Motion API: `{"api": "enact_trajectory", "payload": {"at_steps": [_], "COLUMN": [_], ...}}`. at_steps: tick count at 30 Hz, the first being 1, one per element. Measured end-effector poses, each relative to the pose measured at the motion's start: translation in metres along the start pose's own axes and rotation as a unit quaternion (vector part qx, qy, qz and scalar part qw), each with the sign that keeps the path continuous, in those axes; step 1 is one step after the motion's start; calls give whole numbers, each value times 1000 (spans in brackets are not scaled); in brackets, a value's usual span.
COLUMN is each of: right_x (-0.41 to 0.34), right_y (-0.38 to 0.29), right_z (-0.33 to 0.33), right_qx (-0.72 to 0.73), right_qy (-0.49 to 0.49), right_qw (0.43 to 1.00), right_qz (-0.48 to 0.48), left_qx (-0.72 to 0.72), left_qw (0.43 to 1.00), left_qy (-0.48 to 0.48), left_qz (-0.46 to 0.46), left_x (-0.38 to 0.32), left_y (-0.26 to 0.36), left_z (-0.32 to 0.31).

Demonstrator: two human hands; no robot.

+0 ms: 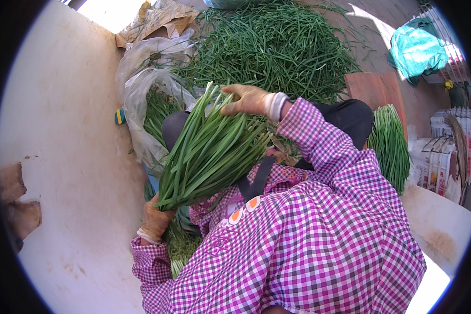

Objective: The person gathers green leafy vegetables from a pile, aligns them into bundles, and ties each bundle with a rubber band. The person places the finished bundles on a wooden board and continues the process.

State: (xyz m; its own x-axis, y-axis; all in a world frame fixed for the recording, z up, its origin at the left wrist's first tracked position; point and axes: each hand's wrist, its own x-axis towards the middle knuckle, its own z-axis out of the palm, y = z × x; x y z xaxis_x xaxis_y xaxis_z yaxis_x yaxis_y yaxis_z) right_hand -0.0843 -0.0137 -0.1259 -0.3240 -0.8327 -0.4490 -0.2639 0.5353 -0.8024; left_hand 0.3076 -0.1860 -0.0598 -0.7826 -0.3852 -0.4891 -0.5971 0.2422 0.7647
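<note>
A loose bunch of garlic chives [214, 157] lies slantwise across my lap, its pale stem ends pointing up and away from me. My left hand [157, 219], in a stained glove, grips the bunch at its lower leaf end; the leaves hide some of the fingers. At the stem ends is my right hand [247, 101], also gloved, with thumb and fingers apart around a few pale stems. Whether its fingertips touch them is hard to see. Beyond my knees spreads a large heap of loose chives [267, 47].
Clear plastic sheeting [135, 94] with more chives lies left, against a pale wall [70, 137]. On my right, a neat chive bundle [388, 145] rests by a reddish-brown board [376, 90]. Farther right are white printed boxes [435, 161] and a green plastic bag [416, 51].
</note>
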Motion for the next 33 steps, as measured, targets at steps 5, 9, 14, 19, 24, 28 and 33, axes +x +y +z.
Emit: {"api": "enact_trajectory", "payload": {"at_steps": [5, 9, 14, 19, 24, 28, 33], "right_x": [62, 50, 73, 59, 22, 0, -19], "right_y": [104, 60, -10, 11, 18, -14, 24], "right_z": [-23, -35, -10, -56, -11, 16, 53], "right_qx": [35, 287, 209, 513, 319, 307, 378], "right_qy": [153, 1, -42, 182, -118, -112, 11], "right_qw": [972, 942, 977, 836, 935, 945, 923], "right_qz": [173, 176, 28, 71, 104, -34, 67], "left_qx": [-13, -35, -125, -190, -285, -359, -372], "left_qw": [1000, 999, 991, 965, 945, 919, 907], "left_qy": [-1, -4, -2, 23, 55, 39, 45], "left_qz": [7, -9, -56, -181, -149, -157, -191], "left_x": [5, -1, -7, -25, -26, -29, -11], "left_y": [-4, -17, -22, -30, -17, 1, -17], "left_z": [4, 3, -11, -18, 7, -3, 26]}}
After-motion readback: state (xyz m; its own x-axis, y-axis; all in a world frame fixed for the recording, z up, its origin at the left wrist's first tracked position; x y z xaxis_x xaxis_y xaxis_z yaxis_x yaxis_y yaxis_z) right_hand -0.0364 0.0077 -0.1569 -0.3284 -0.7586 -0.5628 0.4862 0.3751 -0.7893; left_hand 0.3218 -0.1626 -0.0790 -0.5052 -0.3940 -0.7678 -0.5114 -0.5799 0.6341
